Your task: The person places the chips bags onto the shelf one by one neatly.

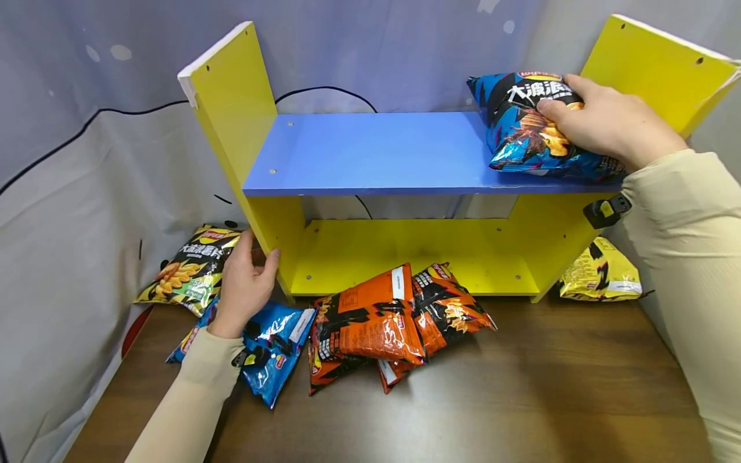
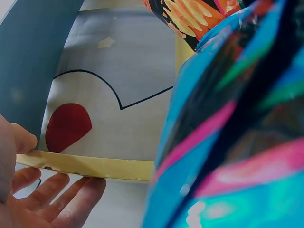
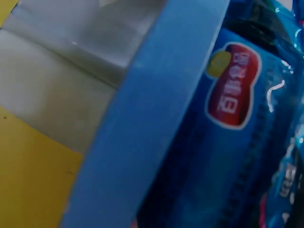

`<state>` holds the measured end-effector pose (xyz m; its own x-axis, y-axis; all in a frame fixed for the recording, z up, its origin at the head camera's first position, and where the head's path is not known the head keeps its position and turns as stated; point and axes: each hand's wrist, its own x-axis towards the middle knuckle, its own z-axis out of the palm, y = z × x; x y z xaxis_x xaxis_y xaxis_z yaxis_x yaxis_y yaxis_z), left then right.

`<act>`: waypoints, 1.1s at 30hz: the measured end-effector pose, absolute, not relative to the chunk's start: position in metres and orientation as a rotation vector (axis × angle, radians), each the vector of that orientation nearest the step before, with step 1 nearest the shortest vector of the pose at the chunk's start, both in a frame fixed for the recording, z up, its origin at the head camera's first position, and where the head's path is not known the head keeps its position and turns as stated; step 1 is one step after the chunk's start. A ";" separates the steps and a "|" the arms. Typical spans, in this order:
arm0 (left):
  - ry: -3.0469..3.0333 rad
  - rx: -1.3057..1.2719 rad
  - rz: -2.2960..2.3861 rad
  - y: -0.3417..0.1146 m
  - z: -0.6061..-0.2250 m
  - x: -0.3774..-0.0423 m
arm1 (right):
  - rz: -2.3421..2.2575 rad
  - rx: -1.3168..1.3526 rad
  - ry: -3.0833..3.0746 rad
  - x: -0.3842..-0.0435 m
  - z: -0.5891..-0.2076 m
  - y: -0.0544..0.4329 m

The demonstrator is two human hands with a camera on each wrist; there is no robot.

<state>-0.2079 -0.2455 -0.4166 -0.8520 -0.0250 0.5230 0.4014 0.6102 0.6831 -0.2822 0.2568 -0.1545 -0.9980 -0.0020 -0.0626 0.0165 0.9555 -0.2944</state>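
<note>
On the right end of the blue middle shelf point(image 1: 370, 151) lies a blue chip bag point(image 1: 523, 132), its printed front facing up. My right hand point(image 1: 613, 122) grips this bag at its right side, with the thumb on the front. The right wrist view shows a blue bag point(image 3: 228, 156) beside the shelf's blue edge point(image 3: 142, 114); the hand is hidden there. My left hand point(image 1: 249, 289) holds the front edge of the shelf unit's yellow left side panel point(image 1: 231, 128). Thumb and fingers point(image 2: 71, 199) stand on opposite sides of that yellow edge point(image 2: 104, 166).
Orange chip bags point(image 1: 370, 321) lie overlapping on the wooden table point(image 1: 492, 399) before the yellow lower shelf point(image 1: 405, 247). Blue bags point(image 1: 272, 347) lie under the left forearm. A black-and-yellow bag point(image 1: 191, 270) sits left of the unit, a yellow bag point(image 1: 602, 273) right of it.
</note>
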 end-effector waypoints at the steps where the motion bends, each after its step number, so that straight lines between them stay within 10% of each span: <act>1: -2.350 -0.297 -1.167 -0.245 -0.417 -0.208 | -0.444 0.010 3.025 -0.285 -0.154 0.258; 19: -2.355 -0.283 -1.167 -0.245 -0.415 -0.205 | -0.351 -0.026 3.375 -0.244 -0.154 0.256; 33: -2.376 -0.251 -1.151 -0.244 -0.412 -0.203 | -1.017 -0.837 3.836 -0.175 -0.237 0.296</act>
<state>-0.2030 -0.2444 -0.4123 -0.8658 -0.0445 0.4985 0.3635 0.6288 0.6874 -0.1747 0.2959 -0.2366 -0.5422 -0.1159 0.8322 -0.5129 0.8301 -0.2186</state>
